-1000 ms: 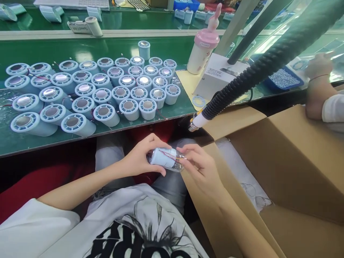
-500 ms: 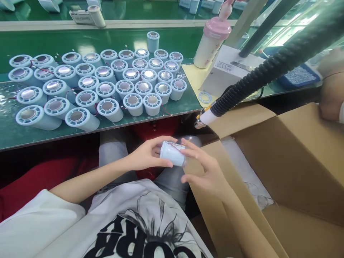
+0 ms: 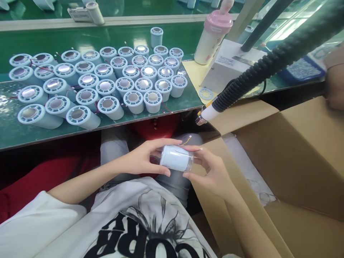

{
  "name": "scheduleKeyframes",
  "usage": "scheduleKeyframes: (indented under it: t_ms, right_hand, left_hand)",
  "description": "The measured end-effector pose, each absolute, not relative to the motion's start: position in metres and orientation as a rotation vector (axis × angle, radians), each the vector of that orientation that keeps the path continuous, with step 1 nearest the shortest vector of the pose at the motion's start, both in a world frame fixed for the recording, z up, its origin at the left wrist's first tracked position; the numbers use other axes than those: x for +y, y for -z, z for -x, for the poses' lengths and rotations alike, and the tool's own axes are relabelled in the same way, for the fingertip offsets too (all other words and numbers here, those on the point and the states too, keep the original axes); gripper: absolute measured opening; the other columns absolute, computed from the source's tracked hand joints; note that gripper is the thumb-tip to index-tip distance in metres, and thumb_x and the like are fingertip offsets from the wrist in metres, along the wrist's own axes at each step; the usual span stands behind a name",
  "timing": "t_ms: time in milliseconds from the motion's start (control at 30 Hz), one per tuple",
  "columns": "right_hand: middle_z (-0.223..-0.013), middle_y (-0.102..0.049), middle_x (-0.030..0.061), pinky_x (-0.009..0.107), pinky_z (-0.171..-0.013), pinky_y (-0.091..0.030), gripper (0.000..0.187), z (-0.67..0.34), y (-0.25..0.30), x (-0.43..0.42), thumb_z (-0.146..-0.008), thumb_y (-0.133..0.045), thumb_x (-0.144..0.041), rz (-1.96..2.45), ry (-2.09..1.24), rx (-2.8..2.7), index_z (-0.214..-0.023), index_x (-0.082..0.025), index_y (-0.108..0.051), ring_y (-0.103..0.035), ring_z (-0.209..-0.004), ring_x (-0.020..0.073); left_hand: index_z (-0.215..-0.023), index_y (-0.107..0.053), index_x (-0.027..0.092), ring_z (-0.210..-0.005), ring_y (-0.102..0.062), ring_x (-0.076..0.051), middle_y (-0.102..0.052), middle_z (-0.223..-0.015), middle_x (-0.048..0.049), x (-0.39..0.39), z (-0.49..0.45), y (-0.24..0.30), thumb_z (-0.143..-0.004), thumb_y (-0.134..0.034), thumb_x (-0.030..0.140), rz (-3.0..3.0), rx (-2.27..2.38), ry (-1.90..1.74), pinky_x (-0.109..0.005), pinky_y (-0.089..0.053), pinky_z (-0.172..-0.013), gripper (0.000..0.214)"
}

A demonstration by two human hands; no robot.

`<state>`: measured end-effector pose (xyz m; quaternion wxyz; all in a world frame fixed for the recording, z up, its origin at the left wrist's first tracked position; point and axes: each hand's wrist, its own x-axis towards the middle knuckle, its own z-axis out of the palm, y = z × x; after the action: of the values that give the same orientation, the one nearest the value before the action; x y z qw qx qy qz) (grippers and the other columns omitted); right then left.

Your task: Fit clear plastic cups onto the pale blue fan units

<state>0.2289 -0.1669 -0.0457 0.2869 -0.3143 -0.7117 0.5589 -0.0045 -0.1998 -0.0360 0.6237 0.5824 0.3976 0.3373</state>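
Note:
Between my two hands, above my lap, lies a light-blue cylinder (image 3: 175,157) on its side, with clear plastic film around it standing out past its right end. My left hand (image 3: 146,157) grips its left end, thumb below and fingers over the top. At the right end, my right hand (image 3: 211,170) pinches the film between thumb and fingers. Thin wires with a small white connector (image 3: 189,137) stick up above the cylinder. Several similar blue cylinders (image 3: 107,104) with silver discs in their ends stand in rows on the green bench.
An open cardboard box (image 3: 301,150) stands at my right. A black corrugated hose (image 3: 258,75) with a metal nozzle (image 3: 200,119) hangs over its corner. A pink-topped bottle (image 3: 213,36), a white stand (image 3: 223,66) and a blue tray (image 3: 302,71) are behind. Another person's arm (image 3: 334,80) shows at right.
My right hand has closed in from spread fingers to a pinch at the film's right end. The cylinder has shifted slightly right and down, and more of its smooth side shows.

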Motion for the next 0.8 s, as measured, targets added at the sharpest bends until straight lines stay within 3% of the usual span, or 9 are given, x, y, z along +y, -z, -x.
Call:
scheduleKeyframes:
  t_ms: [200,400,600,800]
  right_hand:
    - [-0.115,-0.061,0.003,0.031,-0.089,-0.054,0.051,-0.225,0.064,-0.163,-0.07,-0.073,-0.011,0.831,-1.636,-1.633,-0.113,-0.027,-0.053,-0.061,-0.105,0.0177]
    - [-0.107,-0.06,0.0055,0.032,-0.083,-0.054,0.05,-0.211,0.113,-0.141,-0.063,-0.077,-0.02,0.913,-1.461,-1.18,-0.104,-0.024,-0.049,-0.063,-0.096,0.0177]
    - [-0.107,-0.06,0.008,0.038,-0.086,-0.053,0.054,-0.203,0.123,-0.12,-0.062,-0.076,-0.034,0.922,-1.386,-1.162,-0.104,-0.024,-0.043,-0.062,-0.097,0.0198]
    - [-0.109,-0.06,0.01,0.038,-0.086,-0.054,0.054,-0.201,0.111,-0.121,-0.062,-0.076,-0.027,0.904,-1.462,-1.251,-0.106,-0.022,-0.046,-0.062,-0.099,0.0211]
  left_hand:
    - [-0.134,-0.046,0.026,-0.12,-0.053,-0.026,-0.052,-0.135,-0.0114,-0.183,-0.001,0.051,-0.063,-0.079,0.015,-1.161,0.84,-0.847,-0.038,-0.045,-0.099,0.08]
    - [-0.125,-0.056,0.016,-0.118,-0.054,-0.028,-0.06,-0.126,-0.0145,-0.114,-0.021,0.084,-0.059,-0.082,0.02,-0.976,0.791,-0.93,-0.041,-0.039,-0.102,0.071]
    - [-0.116,-0.061,0.012,-0.11,-0.059,-0.024,-0.065,-0.117,-0.0139,-0.082,-0.026,0.086,-0.059,-0.082,0.02,-0.985,0.759,-0.907,-0.039,-0.039,-0.101,0.061]
    - [-0.115,-0.056,0.014,-0.105,-0.06,-0.019,-0.064,-0.116,-0.0133,-0.097,-0.009,0.081,-0.06,-0.081,0.016,-0.983,0.817,-0.92,-0.033,-0.043,-0.095,0.06]
